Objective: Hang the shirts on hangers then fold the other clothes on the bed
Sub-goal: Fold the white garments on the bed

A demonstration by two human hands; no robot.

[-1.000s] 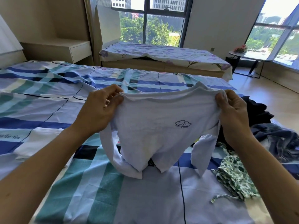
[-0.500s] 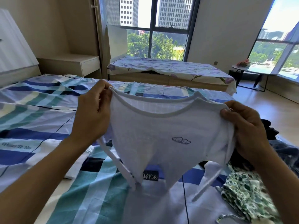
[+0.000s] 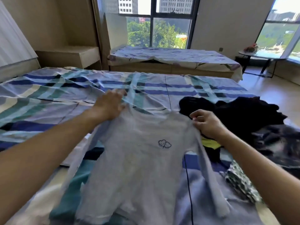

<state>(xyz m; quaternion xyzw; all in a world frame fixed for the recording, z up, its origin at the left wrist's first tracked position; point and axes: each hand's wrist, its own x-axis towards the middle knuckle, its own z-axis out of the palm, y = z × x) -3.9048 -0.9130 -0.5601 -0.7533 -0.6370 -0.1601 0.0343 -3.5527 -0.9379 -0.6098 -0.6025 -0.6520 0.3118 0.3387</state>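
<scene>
We find the white shirt (image 3: 142, 168) lying front-up on the striped bed (image 3: 48, 95), long axis running straight away from us, collar far and hem near, the right hand (image 3: 209, 125) pinching one shoulder with curled fingers, the left hand (image 3: 110, 105) at the other, its grip too blurred to tell.

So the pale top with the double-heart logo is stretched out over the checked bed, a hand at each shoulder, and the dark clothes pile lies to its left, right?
Not quite. The head view shows the dark clothes pile to the right of the pale top, just beyond the right hand. The rest holds.
</scene>
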